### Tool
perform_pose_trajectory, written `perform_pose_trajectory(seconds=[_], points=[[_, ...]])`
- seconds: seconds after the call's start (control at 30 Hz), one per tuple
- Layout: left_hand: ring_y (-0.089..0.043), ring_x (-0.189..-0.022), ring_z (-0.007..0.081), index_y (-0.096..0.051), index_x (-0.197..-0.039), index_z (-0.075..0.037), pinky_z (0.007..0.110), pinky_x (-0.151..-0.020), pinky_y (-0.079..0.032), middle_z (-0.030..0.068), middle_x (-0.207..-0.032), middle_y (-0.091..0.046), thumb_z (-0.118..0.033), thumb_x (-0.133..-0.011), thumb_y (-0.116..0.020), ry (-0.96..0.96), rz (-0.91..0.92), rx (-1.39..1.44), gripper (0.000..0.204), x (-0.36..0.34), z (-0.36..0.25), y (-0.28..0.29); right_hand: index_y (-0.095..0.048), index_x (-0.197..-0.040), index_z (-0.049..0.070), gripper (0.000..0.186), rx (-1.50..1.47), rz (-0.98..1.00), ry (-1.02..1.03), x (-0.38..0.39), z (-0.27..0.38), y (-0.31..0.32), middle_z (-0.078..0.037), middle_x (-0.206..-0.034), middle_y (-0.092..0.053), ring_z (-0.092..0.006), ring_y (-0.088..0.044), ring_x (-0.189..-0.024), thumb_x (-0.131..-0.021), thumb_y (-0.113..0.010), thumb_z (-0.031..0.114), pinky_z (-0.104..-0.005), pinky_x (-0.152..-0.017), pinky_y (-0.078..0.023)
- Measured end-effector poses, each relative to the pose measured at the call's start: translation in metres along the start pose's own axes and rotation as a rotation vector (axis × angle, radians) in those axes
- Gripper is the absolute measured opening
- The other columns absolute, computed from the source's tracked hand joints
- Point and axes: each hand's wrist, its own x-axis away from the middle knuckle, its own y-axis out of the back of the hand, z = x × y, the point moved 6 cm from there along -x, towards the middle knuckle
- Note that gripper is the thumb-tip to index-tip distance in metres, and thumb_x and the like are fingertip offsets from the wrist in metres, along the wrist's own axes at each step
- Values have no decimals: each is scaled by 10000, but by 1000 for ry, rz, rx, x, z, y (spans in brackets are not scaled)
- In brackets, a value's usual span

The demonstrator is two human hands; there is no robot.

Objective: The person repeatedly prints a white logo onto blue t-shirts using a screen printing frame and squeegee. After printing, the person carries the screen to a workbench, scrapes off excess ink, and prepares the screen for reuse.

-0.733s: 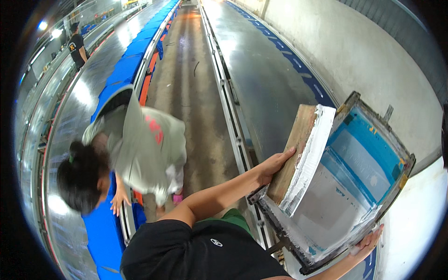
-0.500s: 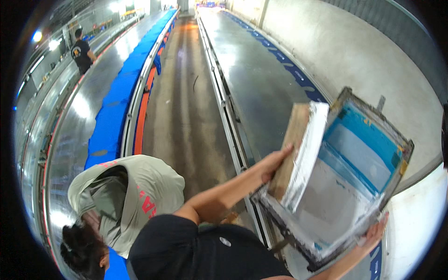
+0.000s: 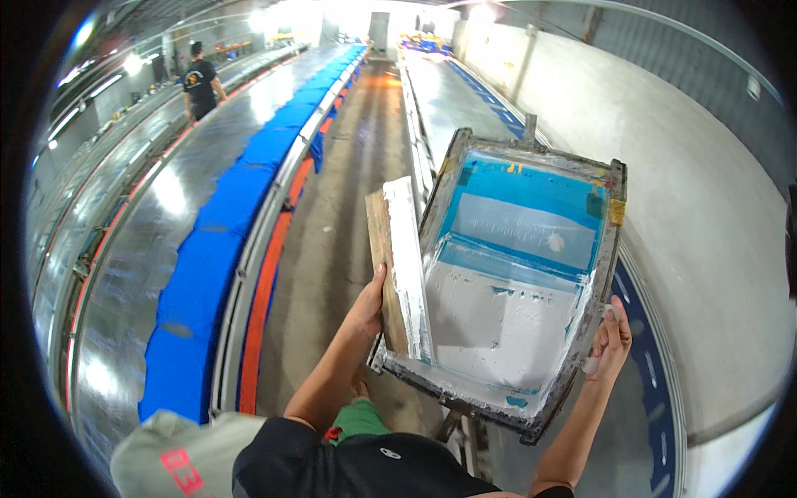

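My left hand grips a squeegee by its wooden back; thick white paint coats its blade side. The squeegee leans upright at the left edge of a screen printing frame, its lower end over the frame's near left corner. At the frame's right side, my right hand has its fingers curled round the edge, by a small whitish piece. The frame is tilted toward me above the right-hand table. Its mesh is blue at the far part, with a pale printed-design window, and smeared with white paint at the near part.
A long printing table with dark blue pieces along its wall side runs away on the right. Left of the aisle, another table carries blue fabric. A person in a grey-green shirt is close at lower left; another stands farther off.
The frame and squeegee have shifted left in view, and the frame faces me more squarely. The squeegee is nearer the frame's left edge. The grey-green-shirted person has dropped lower in view.
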Motion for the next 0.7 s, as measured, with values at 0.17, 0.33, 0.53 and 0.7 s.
perform_pose_trajectory(seconds=[0.17,0.33,0.53,0.7], points=[[-629,-1166,234,-493,-1434,-18,414,-1014,-480,128,-1314,-637,-594,-1028,-448,-205,-143,44,706,-13,-28,37,-651,-1294,18,335,145,170,-8,-31,-39,-49,59,-573,-417,-16,-350,-453,-987,-647,153,-222,-398,-253],[-638,-1142,235,-533,-1375,12,410,-1004,-485,145,-1273,-652,-600,-1022,-458,-167,-164,20,710,-45,-56,48,-631,-1312,27,359,96,159,-108,-56,-97,-71,68,-633,-398,-21,-334,-527,-1013,-638,225,-232,-461,-263],[-639,-1114,187,-576,-1339,0,357,-991,-486,98,-1255,-664,-562,-1027,-488,-161,-130,-9,649,-152,-101,81,-655,-1278,47,363,104,-82,-201,-108,-216,-113,78,-630,-308,-39,-236,-524,-1027,-608,304,-247,-474,-196],[-664,-1065,174,-603,-1309,-9,346,-952,-510,88,-1215,-685,-552,-1013,-531,-219,-79,-35,623,-294,-190,112,-682,-1206,99,314,120,-157,-256,-189,-288,-226,82,-696,-446,-43,-267,-587,-984,-647,319,-247,-551,-206]])
